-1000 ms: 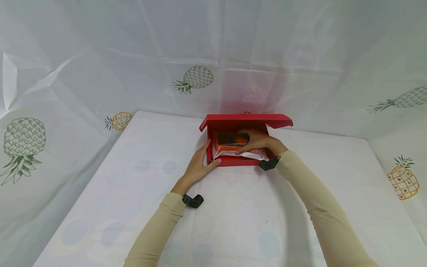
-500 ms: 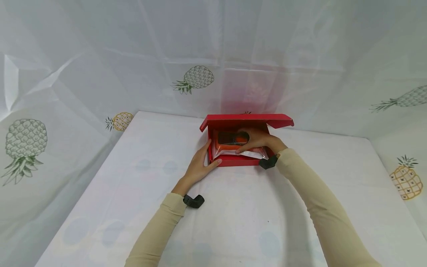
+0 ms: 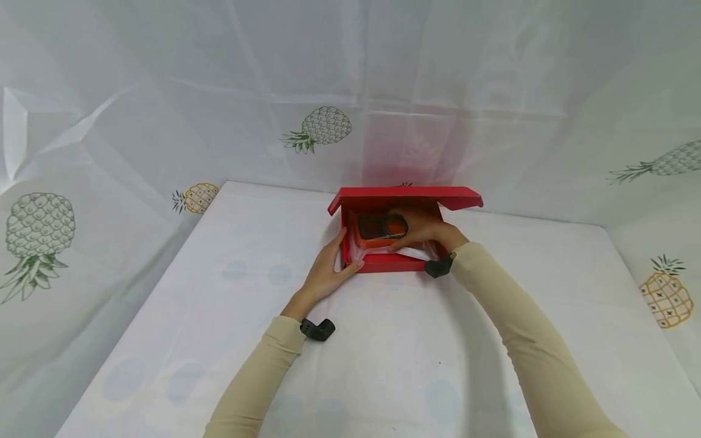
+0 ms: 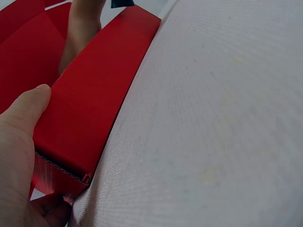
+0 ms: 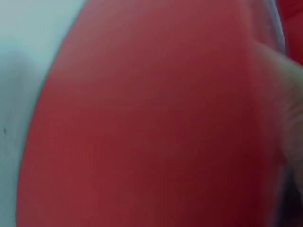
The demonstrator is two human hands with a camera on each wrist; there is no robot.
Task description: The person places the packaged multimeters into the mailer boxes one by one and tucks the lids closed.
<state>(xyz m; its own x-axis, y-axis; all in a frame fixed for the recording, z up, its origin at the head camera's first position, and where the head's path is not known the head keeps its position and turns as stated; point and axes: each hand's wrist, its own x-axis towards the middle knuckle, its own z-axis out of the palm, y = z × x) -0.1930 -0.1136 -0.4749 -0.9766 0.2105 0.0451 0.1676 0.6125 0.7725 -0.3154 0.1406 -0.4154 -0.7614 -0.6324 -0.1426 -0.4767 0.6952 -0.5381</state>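
Note:
A red cardboard box (image 3: 391, 266) stands on the table with its lid up. Inside it lies an orange item (image 3: 380, 233) with a dark, glossy top, shaped like a toy car, in clear plastic wrapping (image 3: 358, 254). My right hand (image 3: 421, 230) reaches in from the right and grips the item, thumb along its front side; its far fingers are hidden. At the box's front left corner my left hand (image 3: 323, 277) holds the wall, thumb (image 4: 35, 101) over the front rim and fingers along the left side. The right wrist view is mostly blurred red cardboard (image 5: 142, 118).
The raised lid (image 3: 405, 193) overhangs the box's back, with a side flap sticking out at the right. A white cloth (image 3: 378, 359) covers the table. Behind hangs a pale curtain (image 3: 219, 73) with pineapple prints.
The orange item has shifted slightly in the box, and its plastic wrapping looks more crumpled at the left. The right hand has moved only a little; the left hand stays put.

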